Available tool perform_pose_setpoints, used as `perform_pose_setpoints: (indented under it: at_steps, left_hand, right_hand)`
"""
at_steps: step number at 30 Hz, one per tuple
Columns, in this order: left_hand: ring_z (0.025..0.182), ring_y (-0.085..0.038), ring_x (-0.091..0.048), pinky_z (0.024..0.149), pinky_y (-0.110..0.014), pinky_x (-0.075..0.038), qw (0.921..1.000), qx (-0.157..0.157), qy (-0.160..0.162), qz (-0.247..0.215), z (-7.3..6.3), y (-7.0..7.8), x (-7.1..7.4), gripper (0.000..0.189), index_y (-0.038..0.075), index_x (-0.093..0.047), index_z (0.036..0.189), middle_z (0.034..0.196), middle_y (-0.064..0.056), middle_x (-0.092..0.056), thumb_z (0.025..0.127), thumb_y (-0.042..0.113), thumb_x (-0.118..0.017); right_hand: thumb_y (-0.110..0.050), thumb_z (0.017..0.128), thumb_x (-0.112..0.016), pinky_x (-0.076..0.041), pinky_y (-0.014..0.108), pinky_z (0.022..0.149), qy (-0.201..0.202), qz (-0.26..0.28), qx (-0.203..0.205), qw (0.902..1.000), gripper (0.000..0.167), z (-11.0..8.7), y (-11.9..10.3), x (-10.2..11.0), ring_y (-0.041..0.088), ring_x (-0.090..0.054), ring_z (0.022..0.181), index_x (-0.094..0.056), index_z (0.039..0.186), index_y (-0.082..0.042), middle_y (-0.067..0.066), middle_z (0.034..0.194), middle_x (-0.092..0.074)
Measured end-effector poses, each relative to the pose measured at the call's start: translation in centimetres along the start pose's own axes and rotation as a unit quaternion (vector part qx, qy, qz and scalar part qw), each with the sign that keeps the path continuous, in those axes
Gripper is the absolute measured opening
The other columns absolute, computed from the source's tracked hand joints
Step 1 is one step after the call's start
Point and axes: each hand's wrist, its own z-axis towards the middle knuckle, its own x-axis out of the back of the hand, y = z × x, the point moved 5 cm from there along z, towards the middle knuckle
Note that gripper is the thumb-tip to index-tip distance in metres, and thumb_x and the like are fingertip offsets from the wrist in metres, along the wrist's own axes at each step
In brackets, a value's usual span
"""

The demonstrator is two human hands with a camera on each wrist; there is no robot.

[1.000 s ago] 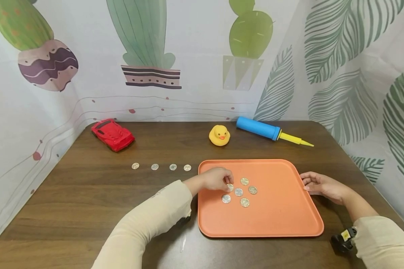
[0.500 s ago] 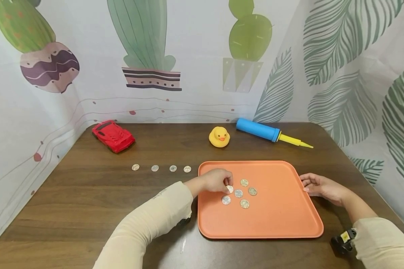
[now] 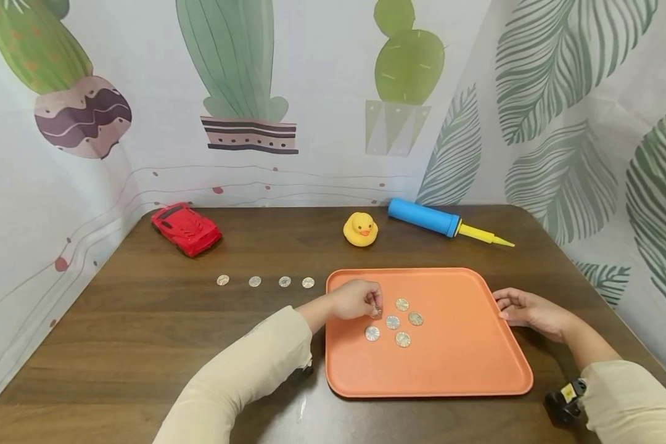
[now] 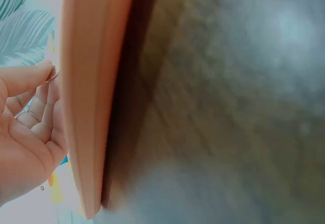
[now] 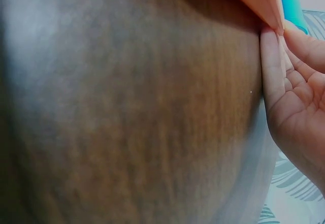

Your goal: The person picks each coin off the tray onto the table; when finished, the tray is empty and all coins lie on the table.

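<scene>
My left hand [image 3: 357, 300] is over the left part of the orange tray [image 3: 455, 364], pinching a coin [image 3: 376, 312] between thumb and fingertips. The coin stands tilted, seen nearly edge-on in the left wrist view [image 4: 52, 74]. Several more coins lie flat on the tray, among them a silvery coin [image 3: 372, 333] and a golden coin [image 3: 402, 339]. At the tray's right rim, my right hand [image 3: 535, 313] holds the edge between thumb and fingers; the right wrist view shows these fingertips [image 5: 271, 38] meeting at the tray's corner.
Left of the tray, several coins form a row on the brown table [image 3: 161, 345], one being a coin [image 3: 308, 282] near the rim. Along the back stand a red toy car [image 3: 186, 229], a yellow rubber duck [image 3: 361, 229] and a blue hand pump [image 3: 424, 217] with a yellow nozzle.
The coin under my left fingertips lay flat and is now tilted up in the pinch. My right hand stays at the tray's rim. The head view has shifted slightly.
</scene>
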Motion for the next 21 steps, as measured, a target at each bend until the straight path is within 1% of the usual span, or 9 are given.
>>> perform_pose_setpoints:
  at_steps: [5, 9, 11, 14, 18, 21]
  left_hand:
    - [0.069, -0.008, -0.048, 0.061, -0.019, -0.039, 0.9991, -0.014, 0.018, -0.035, -1.0, 0.2, 0.8, 0.01, 0.008, -0.053, 0.079, 0.074, 0.001, -0.055, 0.077, 0.001, -0.06]
    - [0.069, -0.009, -0.047, 0.06, -0.02, -0.039, 0.9968, -0.035, 0.038, -0.062, -1.9, 0.3, 1.6, 0.008, 0.005, -0.054, 0.08, 0.072, 0.002, -0.052, 0.078, -0.001, -0.059]
    - [0.069, -0.009, -0.047, 0.06, -0.02, -0.04, 0.9956, -0.04, 0.046, -0.072, -2.4, 0.3, 2.1, 0.008, 0.005, -0.054, 0.081, 0.072, 0.002, -0.051, 0.078, 0.0, -0.059]
    - [0.068, -0.009, -0.048, 0.061, -0.021, -0.04, 0.9942, -0.033, 0.057, -0.085, -3.2, 0.0, 2.7, 0.007, 0.006, -0.055, 0.081, 0.072, 0.002, -0.051, 0.078, 0.001, -0.06]
    - [0.069, -0.01, -0.049, 0.062, -0.022, -0.041, 0.9927, -0.03, 0.075, -0.089, -4.1, -0.5, 3.4, 0.008, 0.007, -0.056, 0.083, 0.074, 0.003, -0.053, 0.079, 0.001, -0.058]
    - [0.071, -0.011, -0.049, 0.063, -0.023, -0.042, 0.9914, -0.033, 0.087, -0.092, -4.8, -1.0, 3.8, 0.008, 0.007, -0.056, 0.084, 0.076, 0.003, -0.054, 0.079, 0.0, -0.058]
  right_hand:
    - [0.005, 0.087, -0.04, -0.045, 0.027, 0.075, 0.001, -0.002, -0.002, 1.0, 0.026, 0.0, 0.0, 0.0, 0.014, -0.053, 0.086, -0.036, 0.113, 0.004, 0.006, 0.097, -0.051]
    - [0.005, 0.087, -0.04, -0.045, 0.027, 0.075, 0.0, -0.004, 0.003, 1.0, 0.027, -0.1, 0.1, 0.1, 0.014, -0.053, 0.087, -0.037, 0.114, 0.004, 0.006, 0.097, -0.051]
    - [0.005, 0.087, -0.04, -0.045, 0.027, 0.075, -0.001, -0.004, 0.006, 1.0, 0.027, -0.1, 0.1, 0.1, 0.014, -0.053, 0.087, -0.037, 0.114, 0.004, 0.006, 0.097, -0.051]
    - [0.004, 0.087, -0.041, -0.045, 0.028, 0.075, 0.002, -0.004, 0.0, 1.0, 0.026, 0.0, 0.2, 0.1, 0.014, -0.053, 0.087, -0.038, 0.113, 0.001, 0.006, 0.097, -0.051]
    - [0.004, 0.087, -0.041, -0.045, 0.028, 0.075, 0.004, -0.008, -0.003, 1.0, 0.026, 0.0, 0.3, 0.1, 0.014, -0.054, 0.087, -0.039, 0.112, -0.001, 0.006, 0.097, -0.052]
    - [0.002, 0.087, -0.042, -0.045, 0.028, 0.075, 0.004, -0.015, -0.002, 0.9999, 0.026, 0.0, 0.2, 0.1, 0.014, -0.054, 0.087, -0.038, 0.113, 0.002, 0.007, 0.097, -0.051]
